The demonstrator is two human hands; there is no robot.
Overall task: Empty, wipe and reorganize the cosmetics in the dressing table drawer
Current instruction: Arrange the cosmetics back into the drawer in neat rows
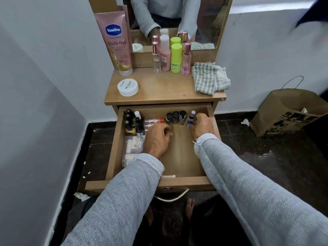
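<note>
Two hands work inside the open drawer [177, 181], and the job looks well into its last stage. On the counter [159, 89], going left to right, stand a pink tube [115, 43] at ten o'clock, a white jar [128, 87] nearer the front edge, four bottles [169, 56] in a row at twelve, and a checked cloth [209, 78] lying crumpled at two o'clock. That the cloth is set aside suggests the wiping is done, though this is only a guess.

In the drawer, dark bottles [131, 124] stand packed at ten o'clock, a clear pouch [132, 150] lies along the left wall at eight, and a red-capped tube [154, 120] lies flat just beyond the left hand [157, 139]. That hand's fingers curl loosely near the tube; I cannot tell whether they hold anything. Three small jars [175, 117] line the back wall at twelve. The right hand [201, 126] at one o'clock grips a blue tube [191, 118], standing it beside the jars.

Most of the drawer floor is bare wood. What remains, I judge, is returning the counter items and closing the drawer.
</note>
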